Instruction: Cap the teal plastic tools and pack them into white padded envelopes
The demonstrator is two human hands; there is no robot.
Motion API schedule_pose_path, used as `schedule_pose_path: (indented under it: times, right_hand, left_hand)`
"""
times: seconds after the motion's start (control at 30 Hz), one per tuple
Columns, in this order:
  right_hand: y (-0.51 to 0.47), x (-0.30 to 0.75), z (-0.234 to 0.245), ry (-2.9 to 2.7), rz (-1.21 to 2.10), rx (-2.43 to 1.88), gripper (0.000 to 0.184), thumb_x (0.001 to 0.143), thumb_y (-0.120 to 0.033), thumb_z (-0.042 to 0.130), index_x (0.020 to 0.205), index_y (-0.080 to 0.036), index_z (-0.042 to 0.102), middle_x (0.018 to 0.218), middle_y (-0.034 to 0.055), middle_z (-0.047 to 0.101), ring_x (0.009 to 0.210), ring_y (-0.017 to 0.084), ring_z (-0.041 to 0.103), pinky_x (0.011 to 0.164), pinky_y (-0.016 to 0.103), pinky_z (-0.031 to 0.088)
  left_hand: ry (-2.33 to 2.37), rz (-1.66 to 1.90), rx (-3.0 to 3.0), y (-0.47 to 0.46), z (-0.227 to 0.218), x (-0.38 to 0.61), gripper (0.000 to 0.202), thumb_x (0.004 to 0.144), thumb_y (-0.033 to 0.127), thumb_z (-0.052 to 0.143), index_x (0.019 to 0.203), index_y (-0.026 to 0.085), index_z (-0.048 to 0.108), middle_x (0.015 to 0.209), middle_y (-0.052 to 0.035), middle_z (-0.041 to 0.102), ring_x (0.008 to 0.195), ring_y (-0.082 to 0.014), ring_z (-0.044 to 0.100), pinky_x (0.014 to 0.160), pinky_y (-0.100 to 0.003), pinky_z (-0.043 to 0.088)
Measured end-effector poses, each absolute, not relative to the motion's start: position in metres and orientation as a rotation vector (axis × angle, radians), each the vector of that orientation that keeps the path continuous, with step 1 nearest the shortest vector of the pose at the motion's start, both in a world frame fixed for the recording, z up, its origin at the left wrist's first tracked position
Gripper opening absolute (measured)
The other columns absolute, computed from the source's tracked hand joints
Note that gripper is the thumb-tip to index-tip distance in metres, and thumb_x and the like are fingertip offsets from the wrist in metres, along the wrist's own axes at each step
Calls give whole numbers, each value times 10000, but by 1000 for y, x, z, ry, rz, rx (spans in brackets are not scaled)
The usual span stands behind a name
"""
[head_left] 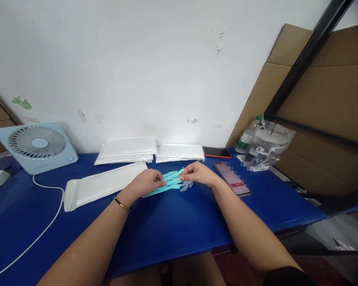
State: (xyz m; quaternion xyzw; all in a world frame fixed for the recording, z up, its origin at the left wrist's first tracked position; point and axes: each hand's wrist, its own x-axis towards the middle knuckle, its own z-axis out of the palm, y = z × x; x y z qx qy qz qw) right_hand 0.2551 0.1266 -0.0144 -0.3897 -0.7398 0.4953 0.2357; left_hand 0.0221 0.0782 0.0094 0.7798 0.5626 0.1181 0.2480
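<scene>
Several slim turquoise plastic sticks lie in a loose fan on the blue table, between my two hands. Thumb and fingers of my left hand are closed on the left end of one turquoise stick. My right hand pinches the other end of a stick, near its tip; whether it is the same one I cannot tell. Small translucent pieces lie just under my right fingertips. Beside my left hand, a long white padded envelope rests at a slant, partly behind that hand.
White envelopes are stacked in two piles along the wall. A light-blue fan with a white cable stands left. To the right are a lit phone, a dark phone, a bottle and a bagged cup.
</scene>
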Motion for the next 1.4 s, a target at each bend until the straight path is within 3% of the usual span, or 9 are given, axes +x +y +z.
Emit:
schedule_pose_path:
  times: [0.2, 0.37, 0.63, 0.83, 1.1, 1.27, 1.4]
  right_hand:
    - [136, 271, -12, -2042, 1198, -1209, 270, 656, -375, 704, 722, -113, 707, 619, 30, 650, 553, 102, 536, 530, 221, 400]
    - [142, 281, -10, -2060, 1040, -1329, 250, 644, -326, 707, 793, -126, 725, 717, 59, 699, 648, 148, 593, 581, 238, 431]
    - [125, 271, -1, -2586, 972, -904, 219, 629, -293, 740, 814, -176, 734, 790, 26, 650, 668, 126, 556, 577, 215, 410]
    - [120, 261, -5, -2682, 840, -913, 81, 666, -191, 686, 741, -170, 708, 777, 19, 614, 656, 113, 539, 584, 208, 407]
    - [124, 277, 4, -2278, 1049, -1080, 189, 793, -300, 569, 880, -153, 650, 719, 25, 636, 565, 108, 561, 539, 221, 438]
    - [129, 276, 5, -1922, 983, -1146, 282, 710, -376, 665, 861, -141, 705, 711, 50, 671, 542, 117, 558, 539, 251, 447]
    - [131, 267, -2, -1673, 1122, -1035, 307, 631, -357, 736, 838, -132, 703, 680, 59, 688, 667, 174, 638, 641, 293, 497]
  left_hand:
    - [1606, 318, 2158, 85, 2, 13, 293, 726, 475, 519, 705, 202, 624, 708, -25, 640, 646, -180, 550, 549, -265, 342]
    - [1643, 395, 2152, 91, -4, 7, 291, 741, 468, 506, 755, 215, 651, 747, -24, 653, 678, -185, 564, 563, -268, 351]
    - [1637, 546, 2113, 89, -1, 8, 350, 822, 475, 390, 806, 206, 615, 717, -11, 614, 676, -174, 549, 595, -262, 373]
    - [1563, 613, 2050, 90, 0, 10, 464, 863, 503, 300, 847, 212, 662, 816, -16, 645, 747, -184, 570, 659, -273, 402]
    - [1630, 670, 2070, 90, 2, 11, 331, 819, 475, 407, 846, 217, 612, 827, -15, 636, 774, -189, 561, 661, -281, 401]
    - [1641, 700, 2045, 90, 1, 10, 349, 817, 490, 405, 856, 213, 613, 831, -18, 636, 770, -189, 561, 656, -280, 402]
    - [1612, 715, 2015, 91, 1, 10, 348, 812, 496, 415, 835, 207, 608, 802, -1, 634, 744, -178, 551, 648, -269, 398]
